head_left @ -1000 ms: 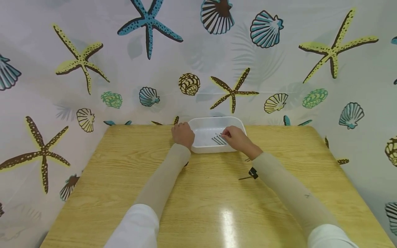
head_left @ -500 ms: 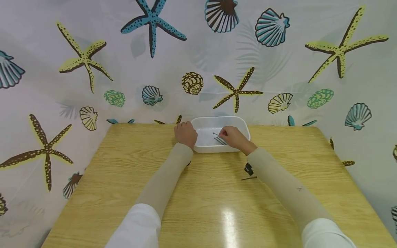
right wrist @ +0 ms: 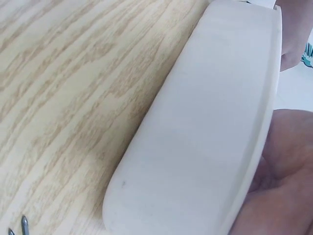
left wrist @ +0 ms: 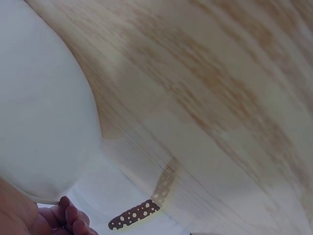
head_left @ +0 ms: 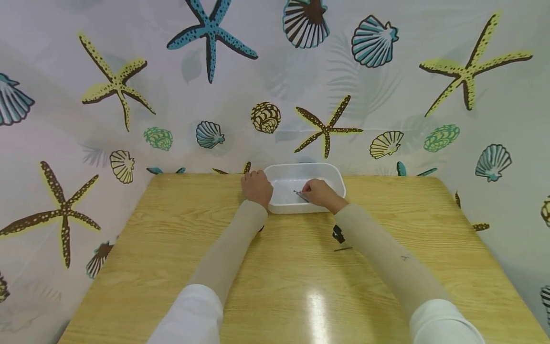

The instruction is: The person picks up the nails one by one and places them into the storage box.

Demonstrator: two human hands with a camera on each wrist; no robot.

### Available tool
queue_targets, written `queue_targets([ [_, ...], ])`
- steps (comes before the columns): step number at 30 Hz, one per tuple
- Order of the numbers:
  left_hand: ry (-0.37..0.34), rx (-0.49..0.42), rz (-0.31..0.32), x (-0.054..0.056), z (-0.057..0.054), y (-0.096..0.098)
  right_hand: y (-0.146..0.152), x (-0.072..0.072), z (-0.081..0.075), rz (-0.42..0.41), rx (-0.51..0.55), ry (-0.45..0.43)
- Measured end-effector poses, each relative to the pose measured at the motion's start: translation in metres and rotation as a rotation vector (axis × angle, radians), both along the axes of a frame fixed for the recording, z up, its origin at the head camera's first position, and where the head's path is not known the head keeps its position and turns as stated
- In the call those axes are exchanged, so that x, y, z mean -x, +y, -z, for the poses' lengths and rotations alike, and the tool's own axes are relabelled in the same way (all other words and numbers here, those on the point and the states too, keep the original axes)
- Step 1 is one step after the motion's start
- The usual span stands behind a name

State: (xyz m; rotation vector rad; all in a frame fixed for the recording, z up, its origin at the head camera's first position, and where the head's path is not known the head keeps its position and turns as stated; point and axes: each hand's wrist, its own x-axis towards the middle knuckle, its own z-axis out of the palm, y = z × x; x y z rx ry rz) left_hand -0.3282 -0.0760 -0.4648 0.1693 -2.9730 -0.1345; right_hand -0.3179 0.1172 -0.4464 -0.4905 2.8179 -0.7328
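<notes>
The right hand [head_left: 321, 194] bends down into a white plastic tray [head_left: 296, 209], and its thumb and fingertips pinch a thin metal nail [head_left: 297, 192]. At least one more nail seems to lie just under these fingers, on the tray bottom; the exact number I cannot tell, because the hand covers part of them. The left hand [head_left: 257, 188] grips the left end of the tray, with its fingers bent at the rim, as the left wrist view also shows. Near the right wrist there is a small black device [head_left: 338, 234], and below it a dark thin rod [head_left: 342, 249] lies on the wooden table [head_left: 275, 291]. In the right wrist view, two pointed metal tips [right wrist: 25, 225] show on the table, apart from the tray. Behind the table hangs a pale cloth [head_left: 240, 105] printed with starfish and shells.
</notes>
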Motion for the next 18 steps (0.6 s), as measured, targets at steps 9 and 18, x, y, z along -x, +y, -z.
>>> queue_targets([
  [9,0.014,0.000,0.003,0.003,0.001,0.000,-0.003,0.004,0.002,0.008,-0.019,-0.042],
  [18,0.004,-0.022,0.004,0.003,0.004,-0.001,-0.008,0.011,0.010,0.043,-0.061,-0.112],
])
